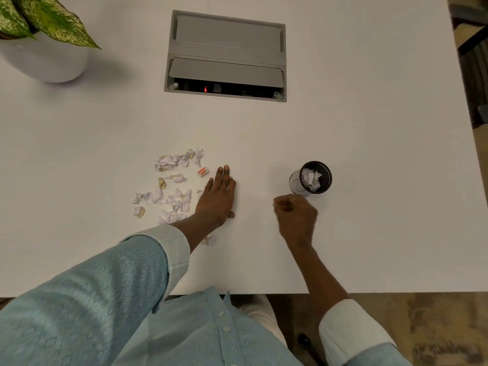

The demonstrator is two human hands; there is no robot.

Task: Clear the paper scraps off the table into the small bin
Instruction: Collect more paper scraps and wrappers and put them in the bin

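Mostly bare, the white table (343, 114) holds a grey cable hatch (227, 38).

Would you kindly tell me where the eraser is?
The eraser lies on the table, just beyond the left hand, beside the paper scraps.

The person is wearing a light blue shirt (87, 307) with a woven diamond pattern, small pale buttons (225, 329) running down the front, and paler plain cuffs (174, 247) turned back, leaving both forearms bare.
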